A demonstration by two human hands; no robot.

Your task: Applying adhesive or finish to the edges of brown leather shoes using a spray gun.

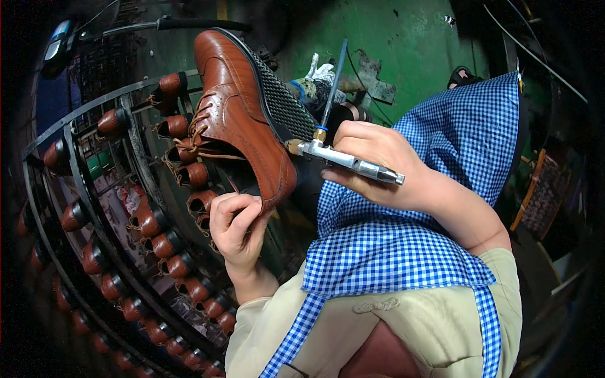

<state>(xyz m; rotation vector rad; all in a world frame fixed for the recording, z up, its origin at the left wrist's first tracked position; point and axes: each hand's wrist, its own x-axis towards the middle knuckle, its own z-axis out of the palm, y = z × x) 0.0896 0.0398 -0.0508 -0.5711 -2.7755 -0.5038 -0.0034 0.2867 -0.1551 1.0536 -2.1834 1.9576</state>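
A brown leather lace-up shoe [242, 120] is held up left of centre, its toe pointing away and its dark textured sole turned to the right. My left hand [236, 225] pinches the shoe at the rim of its heel, thumb and fingers closed on the leather. Wrapped in my right hand [387, 154] is a small metal spray gun [329, 155], its brass nozzle end close to the shoe's heel. A blue air hose [336, 82] rises from the gun's fitting. The shoe's lace [201, 126] is threaded, with loose ends hanging over the opening.
To the left stands a metal rack [75, 157] holding rows of similar brown shoes [151, 220]. A pale glove [320, 74] and metal fittings lie beyond the shoe over a green floor [416, 38]. A blue-checked apron [378, 258] covers my lap.
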